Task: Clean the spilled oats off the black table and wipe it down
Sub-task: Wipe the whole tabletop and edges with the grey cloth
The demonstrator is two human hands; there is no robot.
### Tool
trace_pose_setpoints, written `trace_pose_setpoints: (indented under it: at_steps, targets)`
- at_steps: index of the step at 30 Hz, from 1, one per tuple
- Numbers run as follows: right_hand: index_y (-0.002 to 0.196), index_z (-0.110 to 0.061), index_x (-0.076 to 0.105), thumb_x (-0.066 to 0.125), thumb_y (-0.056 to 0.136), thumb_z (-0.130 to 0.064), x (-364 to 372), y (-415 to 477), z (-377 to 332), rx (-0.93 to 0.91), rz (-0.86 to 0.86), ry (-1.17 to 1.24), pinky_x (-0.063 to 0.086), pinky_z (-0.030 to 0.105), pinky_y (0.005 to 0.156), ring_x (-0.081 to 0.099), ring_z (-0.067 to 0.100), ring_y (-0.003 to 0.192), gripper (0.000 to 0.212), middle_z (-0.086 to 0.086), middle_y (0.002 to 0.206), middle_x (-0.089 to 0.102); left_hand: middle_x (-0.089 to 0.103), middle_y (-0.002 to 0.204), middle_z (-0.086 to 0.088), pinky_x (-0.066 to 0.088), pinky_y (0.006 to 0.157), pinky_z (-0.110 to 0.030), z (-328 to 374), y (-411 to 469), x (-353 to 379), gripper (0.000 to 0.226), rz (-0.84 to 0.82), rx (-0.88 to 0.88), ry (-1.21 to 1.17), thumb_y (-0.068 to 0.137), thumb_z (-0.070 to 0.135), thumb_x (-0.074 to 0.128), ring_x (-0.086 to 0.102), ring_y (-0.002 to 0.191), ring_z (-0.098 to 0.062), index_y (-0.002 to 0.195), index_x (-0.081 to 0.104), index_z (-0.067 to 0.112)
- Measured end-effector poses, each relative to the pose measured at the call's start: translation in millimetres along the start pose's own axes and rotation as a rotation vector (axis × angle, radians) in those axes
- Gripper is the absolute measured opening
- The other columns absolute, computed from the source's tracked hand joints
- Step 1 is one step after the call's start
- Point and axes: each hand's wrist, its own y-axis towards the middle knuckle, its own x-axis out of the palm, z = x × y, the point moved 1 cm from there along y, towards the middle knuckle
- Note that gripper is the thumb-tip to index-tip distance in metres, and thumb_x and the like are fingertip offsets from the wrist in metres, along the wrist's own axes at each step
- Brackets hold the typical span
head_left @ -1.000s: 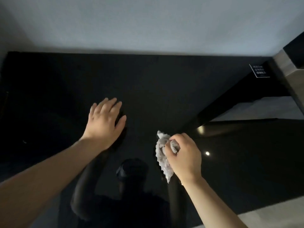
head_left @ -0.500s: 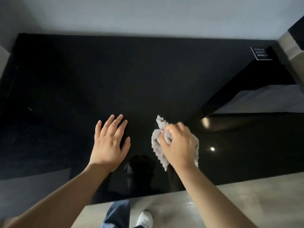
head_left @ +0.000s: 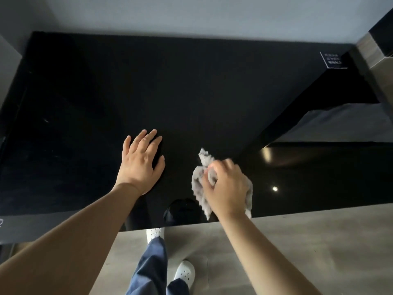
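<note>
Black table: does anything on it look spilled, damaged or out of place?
Nothing much stands out. No spill shows on the black table; only a few faint pale marks near its left side. The right hand grips a crumpled cloth on it; the left hand rests flat.

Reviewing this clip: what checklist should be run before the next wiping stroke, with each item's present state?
1. Right hand grips the crumpled grey cloth: ok.
2. Cloth pressed onto the black table: cannot tell.
3. Left hand flat on the table, apart from the cloth: ok.
4. Oats gone from the tabletop: cannot tell; faint pale specks show at the left.
5. Small sign at the far right corner, out of the cloth's way: ok.
</note>
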Motion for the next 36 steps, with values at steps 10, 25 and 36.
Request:
trace_pose_setpoints:
  at_steps: [10, 25, 36]
  targets:
    - [0.069, -0.024, 0.055, 0.049, 0.074, -0.044, -30.4, -73.3, -0.2, 0.050, -0.353, 0.127, 0.043, 0.028, 0.049, 0.052, 0.009, 0.061, 0.022, -0.010, 0.069, 0.052, 0.044, 0.144, -0.008, 0.018, 0.115, -0.053, 5.4, 2.2, -8.1, 0.058, -0.057, -0.020, 0.027, 0.087, 0.041, 0.034, 0.032, 0.138, -0.030, 0.133, 0.051, 0.011]
    - [0.085, -0.025, 0.065, 0.060, 0.088, -0.032, -38.0, 151.2, -53.5, 0.215, 0.017, 0.324, 0.048, 0.033, 0.064, 0.056, 0.011, 0.081, 0.009, -0.007, 0.089, 0.060, 0.060, 0.122, -0.002, 0.035, 0.104, -0.044, -52.8, 75.5, -46.1, 0.048, 0.029, -0.082, -0.113, 0.082, 0.040, 0.041, 0.053, 0.112, -0.026, 0.114, 0.063, 0.012]
    - [0.084, -0.025, 0.064, 0.060, 0.087, -0.033, 44.2, 293.9, -83.8, 0.072, 0.085, 0.199, 0.050, 0.036, 0.058, 0.056, 0.016, 0.076, 0.009, -0.006, 0.083, 0.056, 0.049, 0.135, -0.008, 0.027, 0.110, -0.049, -127.7, 175.3, -33.8, 0.070, -0.061, -0.178, 0.101, 0.082, 0.054, 0.033, 0.042, 0.127, -0.027, 0.131, 0.051, 0.007]
